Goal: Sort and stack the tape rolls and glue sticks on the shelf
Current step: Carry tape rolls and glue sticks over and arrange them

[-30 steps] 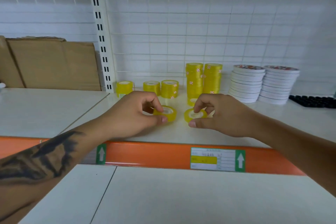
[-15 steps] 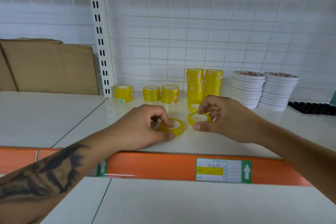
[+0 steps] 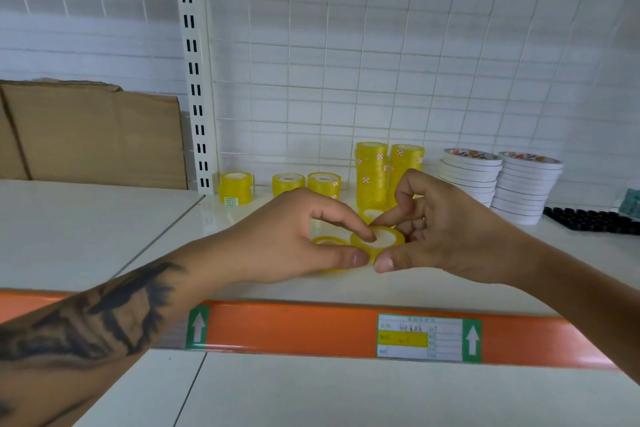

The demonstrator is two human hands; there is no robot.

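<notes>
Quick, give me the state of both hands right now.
Left hand: pinching a yellow tape roll on the shelf.
Right hand: pinching another yellow tape roll, raised, overlapping the first.

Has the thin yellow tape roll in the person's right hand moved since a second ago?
Yes. The thin yellow tape roll has shifted left, away from the tall yellow tape stacks, onto the left-hand roll.

two hands [image 3: 287, 236] [image 3: 446, 236], two tall yellow tape stacks [image 3: 371, 172] [image 3: 406, 165], three short yellow stacks [image 3: 236, 187] [image 3: 288, 184] [image 3: 324, 183], two white roll stacks [image 3: 468, 173] [image 3: 526, 187] at right.
</notes>
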